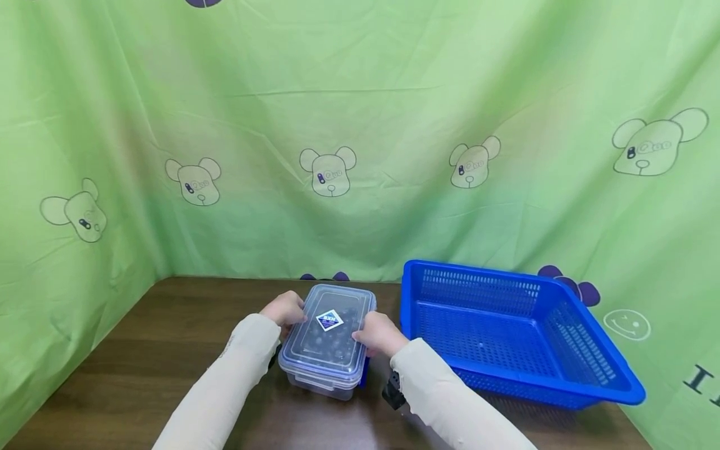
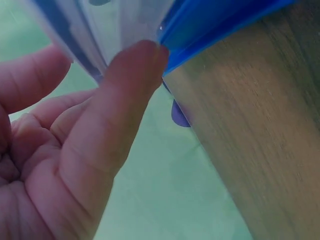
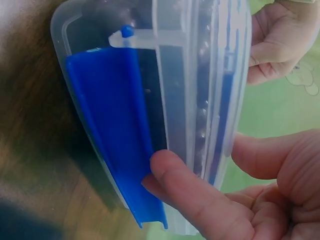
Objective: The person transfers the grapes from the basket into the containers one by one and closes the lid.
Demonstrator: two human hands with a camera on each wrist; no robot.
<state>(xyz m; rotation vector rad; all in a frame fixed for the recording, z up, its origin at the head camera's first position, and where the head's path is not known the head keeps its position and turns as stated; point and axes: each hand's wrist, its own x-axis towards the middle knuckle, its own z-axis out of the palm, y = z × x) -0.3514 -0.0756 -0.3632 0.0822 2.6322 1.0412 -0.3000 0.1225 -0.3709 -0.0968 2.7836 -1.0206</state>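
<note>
A clear plastic food container [image 1: 315,350] with a lid and a blue-and-white diamond label [image 1: 329,320] stands on the table between both hands. Dark round shapes show dimly through its lid. My left hand [image 1: 285,310] grips its left side, thumb by the lid rim; in the left wrist view a finger touches the wall beside a blue flap [image 2: 210,30]. My right hand [image 1: 379,334] grips the opposite side, thumb on the lid edge. Its fingers touch near the top of a blue latch flap [image 3: 107,115], which hangs down along the container's side.
On the right of the brown wooden table [image 1: 140,356] stands a blue plastic basket [image 1: 495,369] with perforated walls. A green curtain [image 1: 253,125] with printed bear heads encloses the back and sides.
</note>
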